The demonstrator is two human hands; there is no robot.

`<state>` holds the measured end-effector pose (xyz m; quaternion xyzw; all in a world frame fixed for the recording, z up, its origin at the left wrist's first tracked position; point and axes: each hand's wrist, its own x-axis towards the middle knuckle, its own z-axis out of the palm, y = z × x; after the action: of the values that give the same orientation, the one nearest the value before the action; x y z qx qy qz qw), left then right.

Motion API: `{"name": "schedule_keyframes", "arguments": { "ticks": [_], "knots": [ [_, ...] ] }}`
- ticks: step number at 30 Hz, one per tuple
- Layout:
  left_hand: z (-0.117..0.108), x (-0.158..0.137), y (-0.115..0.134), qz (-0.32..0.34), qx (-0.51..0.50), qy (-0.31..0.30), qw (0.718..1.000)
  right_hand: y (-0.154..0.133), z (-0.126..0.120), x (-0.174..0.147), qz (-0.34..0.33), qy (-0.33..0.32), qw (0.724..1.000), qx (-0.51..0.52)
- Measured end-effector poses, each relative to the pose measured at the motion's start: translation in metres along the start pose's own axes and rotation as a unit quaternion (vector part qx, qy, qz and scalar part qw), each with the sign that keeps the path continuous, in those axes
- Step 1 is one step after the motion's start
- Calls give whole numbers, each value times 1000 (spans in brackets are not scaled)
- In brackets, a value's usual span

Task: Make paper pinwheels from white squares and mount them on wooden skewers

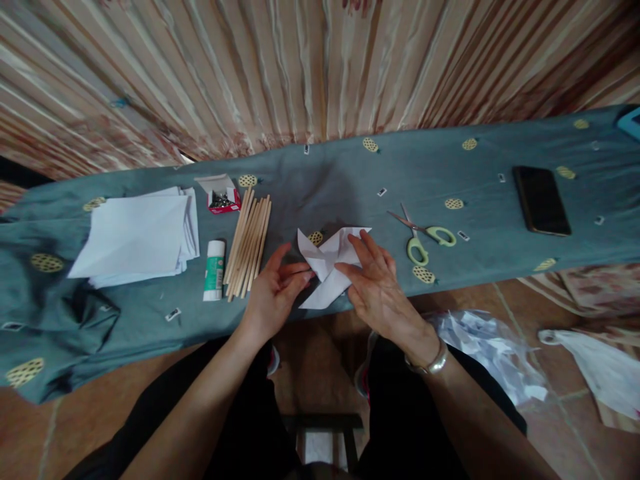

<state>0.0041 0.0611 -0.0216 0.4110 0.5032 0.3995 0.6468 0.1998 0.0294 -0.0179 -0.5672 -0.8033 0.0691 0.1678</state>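
A white paper pinwheel (327,263) with folded blades is between my hands near the front edge of the table. My left hand (274,287) is closed at its left side, thumb and forefinger pinching the paper edge. On the right, my right hand (374,283) grips the pinwheel, with its thumb near the middle and its fingers over the upper right blade. Scissors with green handles (417,248) lie spread just right of my right hand. A bundle of thin wooden sticks (250,243) rests left of my left hand.
Left of the sticks stand a green-and-white glue stick (214,270), lying flat, an open red box (223,200) of small metal pins and stacked white paper (135,233). A black phone (541,200) lies far right. A clear bag of paper scraps (487,353) sits on the floor.
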Motion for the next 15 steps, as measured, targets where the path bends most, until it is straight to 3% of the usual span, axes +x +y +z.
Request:
{"name": "schedule_keyframes", "arguments": {
  "ticks": [7,15],
  "knots": [
    [14,-3,2,-43,-110,-13,993,-5,7,4,6,48,999,-18],
    [23,-3,9,-74,-148,-41,985,-3,6,3,8,52,998,-19]
  ]
}}
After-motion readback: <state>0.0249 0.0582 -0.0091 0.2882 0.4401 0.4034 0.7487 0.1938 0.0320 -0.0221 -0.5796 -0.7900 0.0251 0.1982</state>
